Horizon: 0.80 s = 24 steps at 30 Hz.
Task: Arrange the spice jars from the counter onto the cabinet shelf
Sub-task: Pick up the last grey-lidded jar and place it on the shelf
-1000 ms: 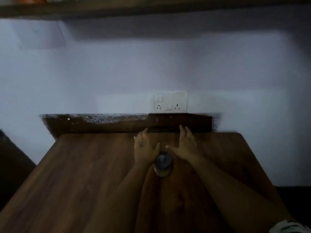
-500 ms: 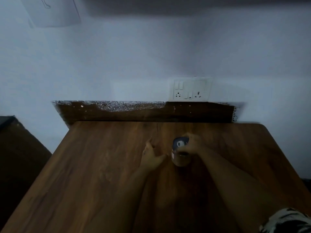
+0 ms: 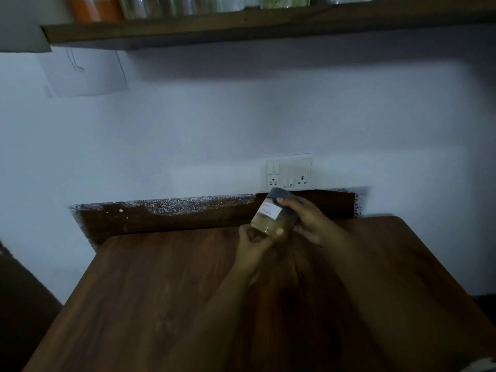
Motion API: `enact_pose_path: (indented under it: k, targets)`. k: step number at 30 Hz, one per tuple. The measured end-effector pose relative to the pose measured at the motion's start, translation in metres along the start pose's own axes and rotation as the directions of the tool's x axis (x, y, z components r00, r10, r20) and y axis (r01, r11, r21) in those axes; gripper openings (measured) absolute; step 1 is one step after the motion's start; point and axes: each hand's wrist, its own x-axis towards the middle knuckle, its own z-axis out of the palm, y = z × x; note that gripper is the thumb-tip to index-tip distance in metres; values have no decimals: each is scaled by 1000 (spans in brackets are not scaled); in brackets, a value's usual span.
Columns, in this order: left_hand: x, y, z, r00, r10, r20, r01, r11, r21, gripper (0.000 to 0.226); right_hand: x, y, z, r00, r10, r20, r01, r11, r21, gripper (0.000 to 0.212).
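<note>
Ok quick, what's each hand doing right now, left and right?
Left hand: holding the spice jar at its base, fingers curled round it.
Right hand: gripping the same jar near its dark lid.

The spice jar (image 3: 273, 214) has left the bench (image 3: 161, 291), now tilted and gripped by both the left hand (image 3: 255, 245) and the right hand (image 3: 311, 221).

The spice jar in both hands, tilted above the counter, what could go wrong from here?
1. The spice jar is tilted, held by the left hand low and the right hand near the lid; it could slip onto the counter.
2. The shelf already holds jars; placing it might knock them.
</note>
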Motion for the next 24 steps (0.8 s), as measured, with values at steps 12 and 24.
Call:
enact_pose_path:
  k: [12,24]
  targets:
    - [-2,46,12,896,425,130,-443,874,199,86,-26,-51,8,991,-52,125,51,999,7,58]
    - [-9,86,28,876,428,220,-474,846,244,89,-60,-70,5,968,-155,195,191,965,-180,87]
